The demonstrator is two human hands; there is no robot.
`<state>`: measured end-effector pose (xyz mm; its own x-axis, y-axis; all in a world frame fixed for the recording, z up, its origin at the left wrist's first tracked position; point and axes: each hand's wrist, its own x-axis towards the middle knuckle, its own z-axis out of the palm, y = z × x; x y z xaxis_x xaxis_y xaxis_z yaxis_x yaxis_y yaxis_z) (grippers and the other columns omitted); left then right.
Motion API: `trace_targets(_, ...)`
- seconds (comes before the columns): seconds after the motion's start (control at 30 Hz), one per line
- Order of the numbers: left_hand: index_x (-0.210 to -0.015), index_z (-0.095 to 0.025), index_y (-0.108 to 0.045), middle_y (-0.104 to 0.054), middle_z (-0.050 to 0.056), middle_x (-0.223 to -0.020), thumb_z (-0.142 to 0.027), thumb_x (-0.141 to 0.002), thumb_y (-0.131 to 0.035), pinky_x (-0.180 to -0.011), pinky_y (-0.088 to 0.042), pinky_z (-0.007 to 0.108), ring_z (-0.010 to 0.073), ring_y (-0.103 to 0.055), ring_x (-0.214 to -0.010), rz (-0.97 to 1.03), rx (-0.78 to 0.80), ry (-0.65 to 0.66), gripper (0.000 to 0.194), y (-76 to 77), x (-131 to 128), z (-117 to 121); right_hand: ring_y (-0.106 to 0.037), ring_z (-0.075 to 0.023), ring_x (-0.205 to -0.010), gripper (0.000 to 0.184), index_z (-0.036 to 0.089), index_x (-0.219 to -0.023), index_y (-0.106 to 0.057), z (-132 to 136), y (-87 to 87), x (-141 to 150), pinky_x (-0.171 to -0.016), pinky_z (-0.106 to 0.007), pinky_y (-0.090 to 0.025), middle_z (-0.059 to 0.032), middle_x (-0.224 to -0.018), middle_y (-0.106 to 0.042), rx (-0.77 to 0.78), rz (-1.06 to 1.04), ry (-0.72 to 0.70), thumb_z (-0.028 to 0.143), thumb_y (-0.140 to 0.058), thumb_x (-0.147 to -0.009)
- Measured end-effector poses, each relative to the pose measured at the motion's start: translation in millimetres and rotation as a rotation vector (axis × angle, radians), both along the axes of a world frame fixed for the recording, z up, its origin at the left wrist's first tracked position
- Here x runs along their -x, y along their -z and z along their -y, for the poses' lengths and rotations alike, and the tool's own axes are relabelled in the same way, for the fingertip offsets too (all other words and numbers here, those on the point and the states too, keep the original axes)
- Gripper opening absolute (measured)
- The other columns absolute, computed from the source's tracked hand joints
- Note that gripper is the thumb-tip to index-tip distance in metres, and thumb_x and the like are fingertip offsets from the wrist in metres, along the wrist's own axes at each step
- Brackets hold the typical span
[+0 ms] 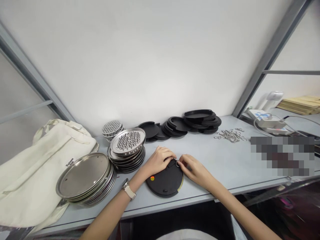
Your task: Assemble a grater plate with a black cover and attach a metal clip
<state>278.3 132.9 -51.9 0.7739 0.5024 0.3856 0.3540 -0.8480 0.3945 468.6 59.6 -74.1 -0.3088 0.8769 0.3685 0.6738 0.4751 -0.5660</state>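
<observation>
A black round disc point(163, 183) lies flat near the table's front edge, with a yellow-and-orange dot on its left and a yellow strip along its right rim. My left hand point(161, 160) is closed over the disc's far edge, its fingertips by a slot there. At that same edge my right hand point(193, 168) pinches a small metal ring clip point(177, 163) between thumb and fingers. The clip's other end reaches toward my left fingertips, where it is partly hidden.
Left of me stand a stack of metal lids point(83, 176) and perforated grater discs point(128, 141), beside a cream bag point(50, 160). Black round covers point(200, 120) pile along the wall. Loose metal clips point(231, 135) lie to the right, with white boxes point(267, 118) beyond.
</observation>
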Motion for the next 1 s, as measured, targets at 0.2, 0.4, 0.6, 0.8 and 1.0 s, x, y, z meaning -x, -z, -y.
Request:
trace_targets(0.2, -0.093, -0.020, -0.063, -0.067, 0.000, -0.093, -0.016, -0.090, -0.047, -0.089, -0.033, 0.031, 0.0137, -0.058, -0.090, 0.013, 0.027, 0.023, 0.017, -0.2, -0.4, 0.6, -0.047, -0.0159, -0.067, 0.019, 0.021, -0.078, -0.041, 1.5, -1.2, 0.5, -0.063, -0.027, -0.039, -0.0008, -0.072, -0.047, -0.014, 0.034, -0.022, 0.024, -0.035, -0.095)
trace_targets(0.4, -0.092, -0.020, -0.062, -0.067, 0.000, -0.093, -0.015, -0.090, -0.049, -0.090, -0.033, 0.030, 0.0135, -0.059, -0.091, 0.036, 0.053, 0.047, 0.014, -2.8, -0.2, 1.6, -0.047, -0.0158, -0.067, 0.018, 0.021, -0.079, -0.043, 1.6, -1.4, 0.8, -0.063, -0.027, -0.038, -0.0012, -0.073, -0.048, -0.033, 0.044, -0.049, 0.023, -0.034, -0.095)
trace_targets(0.6, -0.091, -0.019, -0.063, -0.067, 0.000, -0.090, -0.017, -0.089, -0.049, -0.090, -0.034, 0.030, 0.0138, -0.058, -0.090, 0.030, 0.064, 0.063, 0.014, -6.1, 0.7, 2.1, -0.046, -0.0151, -0.063, 0.018, 0.021, -0.079, -0.043, 2.5, -1.8, 1.0, -0.061, -0.027, -0.038, -0.0006, -0.071, -0.050, 0.018, 0.028, -0.036, 0.029, -0.038, -0.094)
trace_targets(0.8, -0.092, -0.020, -0.063, -0.067, 0.001, -0.092, -0.016, -0.089, -0.047, -0.090, -0.035, 0.030, 0.0141, -0.058, -0.092, 0.012, 0.053, 0.071, 0.017, -6.3, 1.6, 1.9, -0.044, -0.0141, -0.060, 0.009, 0.021, -0.080, -0.042, 3.8, -2.7, 1.4, -0.058, -0.026, -0.036, 0.0012, -0.069, -0.048, 0.044, 0.011, -0.037, 0.019, -0.041, -0.088)
trace_targets(1.0, -0.092, -0.020, -0.064, -0.068, 0.000, -0.093, -0.015, -0.090, -0.046, -0.090, -0.034, 0.029, 0.0138, -0.058, -0.092, 0.018, 0.054, 0.079, 0.018, -5.7, 1.6, 1.8, -0.045, -0.0158, -0.067, 0.012, 0.021, -0.080, -0.040, 3.5, -2.7, -1.2, -0.062, -0.027, -0.036, 0.0016, -0.069, -0.048, 0.013, 0.045, -0.031, 0.009, -0.043, -0.079)
